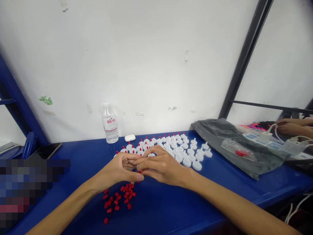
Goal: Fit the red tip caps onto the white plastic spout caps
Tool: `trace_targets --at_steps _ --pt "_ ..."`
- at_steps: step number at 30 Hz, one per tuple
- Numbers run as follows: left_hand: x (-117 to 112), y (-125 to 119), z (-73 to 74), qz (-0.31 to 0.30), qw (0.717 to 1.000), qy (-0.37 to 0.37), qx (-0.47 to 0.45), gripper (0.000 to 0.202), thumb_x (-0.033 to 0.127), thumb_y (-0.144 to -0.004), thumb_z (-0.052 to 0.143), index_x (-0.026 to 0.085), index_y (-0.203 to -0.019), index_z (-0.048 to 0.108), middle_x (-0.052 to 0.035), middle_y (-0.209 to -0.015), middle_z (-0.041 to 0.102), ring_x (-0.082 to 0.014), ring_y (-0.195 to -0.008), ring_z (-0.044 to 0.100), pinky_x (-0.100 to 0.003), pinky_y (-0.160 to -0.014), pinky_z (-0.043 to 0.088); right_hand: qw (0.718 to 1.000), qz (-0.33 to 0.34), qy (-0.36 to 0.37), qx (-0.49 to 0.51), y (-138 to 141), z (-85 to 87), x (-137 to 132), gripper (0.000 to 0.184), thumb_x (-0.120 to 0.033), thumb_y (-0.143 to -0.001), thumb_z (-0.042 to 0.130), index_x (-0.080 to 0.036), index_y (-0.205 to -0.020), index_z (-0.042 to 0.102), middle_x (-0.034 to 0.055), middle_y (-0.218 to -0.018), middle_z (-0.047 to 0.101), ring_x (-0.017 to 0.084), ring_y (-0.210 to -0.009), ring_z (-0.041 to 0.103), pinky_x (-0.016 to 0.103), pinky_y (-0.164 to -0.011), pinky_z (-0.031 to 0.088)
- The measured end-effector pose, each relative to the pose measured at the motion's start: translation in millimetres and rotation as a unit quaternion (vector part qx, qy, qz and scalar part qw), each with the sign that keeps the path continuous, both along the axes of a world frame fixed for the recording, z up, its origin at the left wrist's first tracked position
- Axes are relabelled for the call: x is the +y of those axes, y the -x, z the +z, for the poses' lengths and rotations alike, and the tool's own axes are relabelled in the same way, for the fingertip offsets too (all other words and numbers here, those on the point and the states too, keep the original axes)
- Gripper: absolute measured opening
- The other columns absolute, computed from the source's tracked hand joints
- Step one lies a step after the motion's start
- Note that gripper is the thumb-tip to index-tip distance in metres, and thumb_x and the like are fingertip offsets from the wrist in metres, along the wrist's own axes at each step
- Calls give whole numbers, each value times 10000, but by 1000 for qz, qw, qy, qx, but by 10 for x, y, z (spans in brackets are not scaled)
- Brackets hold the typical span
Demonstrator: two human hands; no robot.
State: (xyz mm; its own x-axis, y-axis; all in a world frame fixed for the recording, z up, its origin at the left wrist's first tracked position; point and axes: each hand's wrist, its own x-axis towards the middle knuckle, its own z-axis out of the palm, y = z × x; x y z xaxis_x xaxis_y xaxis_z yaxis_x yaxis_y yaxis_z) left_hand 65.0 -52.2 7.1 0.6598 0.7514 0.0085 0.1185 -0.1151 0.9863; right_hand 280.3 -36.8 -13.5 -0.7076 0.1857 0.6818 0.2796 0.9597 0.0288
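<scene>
Both my hands meet over the middle of the blue table [80, 163]. My left hand [119, 171] is closed, its fingers pinched against the fingertips of my right hand [160, 166], which is also closed; whatever small piece they hold is hidden between the fingers. Just beyond the hands lie several white round caps [186, 153] in rows, some with red tips [146, 138]. Loose small red plugs [121, 197] are scattered on the table under my left wrist.
A water bottle [110, 124] and a white earbud case [129, 137] stand by the wall. A grey plastic bag [230, 143] lies at the right, a dark tablet [47, 150] at the left. Another person's hands [290, 125] work at far right.
</scene>
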Motion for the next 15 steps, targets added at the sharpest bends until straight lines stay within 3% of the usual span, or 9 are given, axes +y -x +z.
trace_targets --at_steps 9,12,15 --pt "-27 -3 18 22 999 -1 23 325 249 -693 847 144 -984 746 -2 -779 713 -100 -614 572 -200 -538 453 997 15 -71 26 32 60 -90 140 -206 -999 530 -210 -995 669 -8 -1052 763 182 -1034 601 330 -951 473" --pt "-6 -5 -1 27 999 -16 27 461 315 -727 823 160 -1140 690 -38 -907 713 -158 -739 612 -213 -547 476 999 5 -44 16 13 77 -61 97 -212 -973 577 -195 -1016 662 2 -1042 755 183 -1033 602 329 -948 470" --pt "23 7 -37 95 988 -108 55 568 439 -827 717 218 -1326 563 -38 -996 673 -174 -807 587 -222 -562 455 998 -44 5 33 -19 95 0 105 -251 -959 601 -190 -1019 663 37 -1054 729 175 -988 618 322 -913 470"
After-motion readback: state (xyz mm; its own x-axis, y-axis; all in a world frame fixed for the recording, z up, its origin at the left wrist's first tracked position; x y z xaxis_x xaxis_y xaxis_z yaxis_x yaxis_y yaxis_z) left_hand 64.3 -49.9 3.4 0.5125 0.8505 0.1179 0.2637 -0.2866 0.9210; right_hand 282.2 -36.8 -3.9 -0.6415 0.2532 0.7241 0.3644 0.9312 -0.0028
